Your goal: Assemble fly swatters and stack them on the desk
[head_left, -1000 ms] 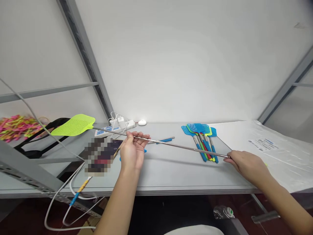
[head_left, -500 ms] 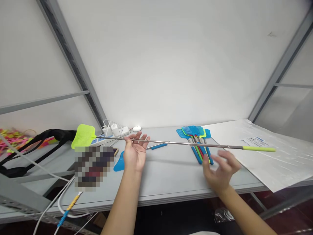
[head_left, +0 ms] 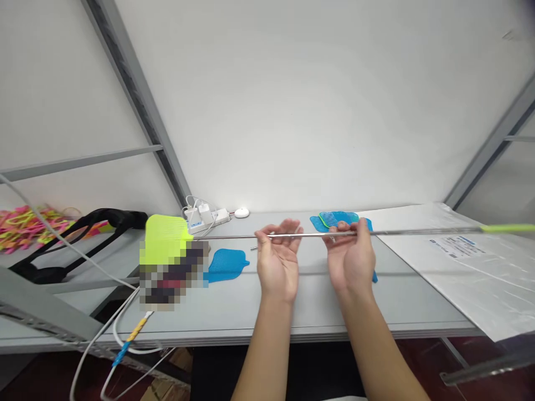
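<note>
A grey worktop (head_left: 259, 306) runs left to right under a plain white wall (head_left: 292, 111), framed by grey metal struts (head_left: 137, 106). Above it, both hands hold an extended fly swatter (head_left: 234, 236) level: its thin steel rod spans most of the view, the yellow-green head at the left, the yellow-green handle reaching the right edge. The left hand (head_left: 278, 262), palm up, pinches the rod in a closed grip; the right hand (head_left: 351, 259) just beside it curls its fingers over the rod, also closed on it. On the worktop lie a blue swatter head (head_left: 225, 263) to the left, a bunch of coloured swatters (head_left: 334, 218) behind the right hand, a power strip (head_left: 207, 216) at the far edge, and a large white sheet (head_left: 468, 267) on the right.
</note>
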Motion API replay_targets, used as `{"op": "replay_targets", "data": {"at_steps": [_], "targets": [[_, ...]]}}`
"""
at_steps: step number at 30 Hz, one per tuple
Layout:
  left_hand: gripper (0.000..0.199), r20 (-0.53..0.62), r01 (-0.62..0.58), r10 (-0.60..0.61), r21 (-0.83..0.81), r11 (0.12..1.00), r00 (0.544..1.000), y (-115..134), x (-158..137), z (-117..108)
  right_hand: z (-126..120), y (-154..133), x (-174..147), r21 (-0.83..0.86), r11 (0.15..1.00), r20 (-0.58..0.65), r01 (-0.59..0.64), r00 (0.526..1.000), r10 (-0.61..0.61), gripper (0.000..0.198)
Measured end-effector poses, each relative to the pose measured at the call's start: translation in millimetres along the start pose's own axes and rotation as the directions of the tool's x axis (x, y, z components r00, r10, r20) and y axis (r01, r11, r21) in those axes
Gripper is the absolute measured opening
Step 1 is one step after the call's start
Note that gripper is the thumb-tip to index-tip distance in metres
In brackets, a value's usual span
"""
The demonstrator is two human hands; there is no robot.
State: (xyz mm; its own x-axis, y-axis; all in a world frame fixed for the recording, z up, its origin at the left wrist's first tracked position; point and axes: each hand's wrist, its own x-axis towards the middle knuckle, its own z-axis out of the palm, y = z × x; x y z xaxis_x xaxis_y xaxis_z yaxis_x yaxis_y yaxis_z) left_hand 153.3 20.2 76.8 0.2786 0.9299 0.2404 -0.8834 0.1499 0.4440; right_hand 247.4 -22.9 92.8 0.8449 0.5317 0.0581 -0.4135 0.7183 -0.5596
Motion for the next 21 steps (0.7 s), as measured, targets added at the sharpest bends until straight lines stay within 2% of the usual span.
{"op": "replay_targets", "data": {"at_steps": [3,5,8,12,18,21], "targets": [[0.031,0.033,0.157,-0.160,0.068,0.985,0.987,0,-19,-7,-23,-1,-3,-0.056,0.993,0.061,0.102,0.993,-0.098,0.033],[0.031,-0.018,0.179,-0.178,0.088,0.980,0.984,7,-24,-16,-38,-10,-4,-0.100,0.990,0.117,0.101,0.989,-0.090,0.034],[0.038,-0.177,0.071,-0.064,0.037,0.997,0.982,29,-16,-33,-56,-30,-1,-0.109,0.987,0.125,0.114,0.987,-0.100,0.029],[0.044,-0.350,-0.141,0.144,0.034,0.989,0.926,56,-3,-47,-67,-46,3,-0.147,0.969,0.166,0.198,0.971,-0.173,0.032],[0.033,-0.428,-0.260,0.315,0.182,0.948,0.847,61,-13,-44,-69,-47,-1,-0.158,0.976,0.195,0.151,0.973,-0.119,0.034],[0.036,-0.459,-0.298,0.360,0.205,0.932,0.812,68,-12,-48,-78,-57,5,-0.175,0.967,0.251,0.187,0.958,-0.140,0.034]]}}
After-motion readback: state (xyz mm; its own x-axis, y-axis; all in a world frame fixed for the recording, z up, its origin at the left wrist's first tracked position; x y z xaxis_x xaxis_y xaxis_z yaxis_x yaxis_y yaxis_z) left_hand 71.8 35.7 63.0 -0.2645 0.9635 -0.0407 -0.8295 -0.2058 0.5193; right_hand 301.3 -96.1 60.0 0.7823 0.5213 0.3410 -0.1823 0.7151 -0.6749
